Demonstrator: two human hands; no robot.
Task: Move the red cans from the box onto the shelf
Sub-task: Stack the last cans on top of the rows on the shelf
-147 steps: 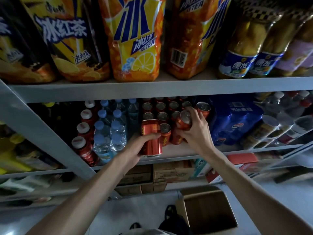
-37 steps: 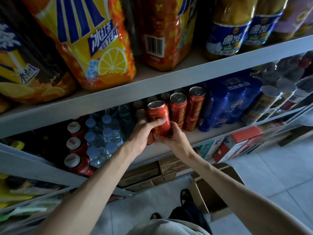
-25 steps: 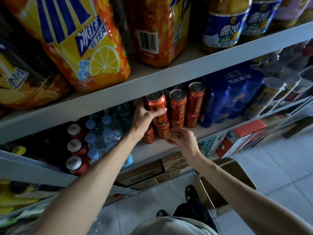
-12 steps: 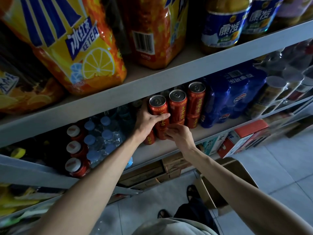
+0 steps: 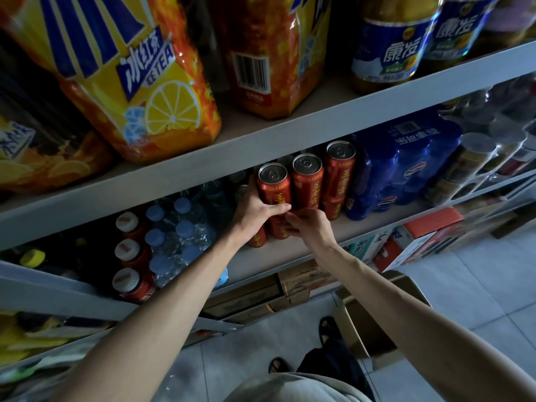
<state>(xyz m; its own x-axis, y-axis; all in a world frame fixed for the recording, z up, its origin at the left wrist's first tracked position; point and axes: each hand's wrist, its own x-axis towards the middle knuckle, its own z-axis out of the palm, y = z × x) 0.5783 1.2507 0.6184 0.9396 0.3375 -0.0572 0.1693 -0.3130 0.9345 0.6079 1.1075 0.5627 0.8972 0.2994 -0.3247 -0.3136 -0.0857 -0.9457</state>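
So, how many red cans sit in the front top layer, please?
3: the left can, gripped by the left hand, the middle can and the right can beside it. Others may hide behind.

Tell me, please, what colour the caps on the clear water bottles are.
Light blue; the caps show best in the head view, the only one.

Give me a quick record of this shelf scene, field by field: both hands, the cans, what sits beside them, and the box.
left hand: grips the leftmost top can, thumb across its front
right hand: fingers against the lower can beneath it; grip unclear
top row: three red cans, upright, stacked on lower ones
left of cans: water bottles, blue caps
right of cans: blue pack
box: open, on the floor below the shelf; contents hidden
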